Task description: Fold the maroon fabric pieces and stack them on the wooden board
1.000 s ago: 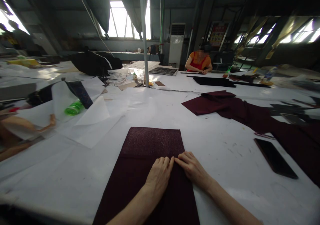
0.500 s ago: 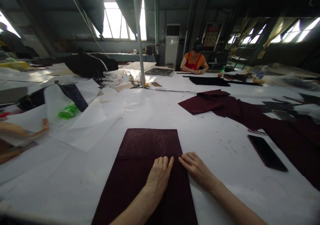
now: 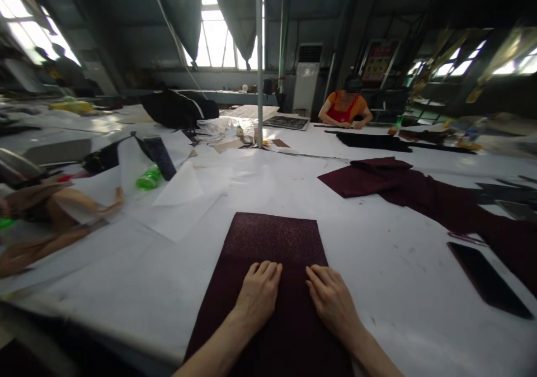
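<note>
A dark maroon fabric panel (image 3: 274,240) lies flat on the white table (image 3: 377,254) in front of me, reaching to the near edge. My left hand (image 3: 258,293) rests palm down on the middle of the panel, fingers stretched out and together. My right hand (image 3: 331,298) lies flat beside it on the panel's right part, fingers extended. A small gap separates the two hands. Neither hand holds anything.
More maroon fabric (image 3: 403,184) is spread at the right, with a dark phone (image 3: 486,279) lying near it. White paper sheets (image 3: 180,192), a green bottle (image 3: 148,178) and tan fabric (image 3: 50,220) sit at the left. A person in orange (image 3: 344,107) works at the far side by a pole (image 3: 259,58).
My hands have drawn apart, the right one moving fully onto the panel. The view has shifted to the left, so everything sits further right in the picture.
</note>
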Demonstrator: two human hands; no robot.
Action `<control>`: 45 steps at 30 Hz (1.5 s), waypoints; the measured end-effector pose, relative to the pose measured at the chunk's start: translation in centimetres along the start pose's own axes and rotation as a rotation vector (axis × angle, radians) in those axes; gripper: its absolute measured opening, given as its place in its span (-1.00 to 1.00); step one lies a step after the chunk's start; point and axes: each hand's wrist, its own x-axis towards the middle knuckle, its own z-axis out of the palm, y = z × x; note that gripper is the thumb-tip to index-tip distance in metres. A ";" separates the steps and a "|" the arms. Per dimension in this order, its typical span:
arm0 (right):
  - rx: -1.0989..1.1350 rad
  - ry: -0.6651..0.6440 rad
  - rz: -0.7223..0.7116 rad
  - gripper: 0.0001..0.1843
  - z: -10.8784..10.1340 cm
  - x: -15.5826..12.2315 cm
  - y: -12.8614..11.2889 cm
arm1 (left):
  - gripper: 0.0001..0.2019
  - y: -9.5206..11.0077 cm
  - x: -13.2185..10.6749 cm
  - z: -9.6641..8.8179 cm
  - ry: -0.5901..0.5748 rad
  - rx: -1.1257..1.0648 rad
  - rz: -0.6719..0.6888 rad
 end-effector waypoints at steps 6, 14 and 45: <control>-0.047 0.029 -0.022 -0.67 0.8 -0.8 0.9 | -0.63 -8.0 -6.4 -1.4 0.096 0.054 -0.211; -0.140 0.086 0.024 -0.68 0.9 -1.0 1.2 | -0.62 -9.0 -7.7 -1.7 0.131 0.088 -0.259; 1.040 -0.294 0.761 -0.69 -7.2 -5.3 -7.8 | -0.44 -1.0 1.0 -13.8 0.092 -0.516 0.145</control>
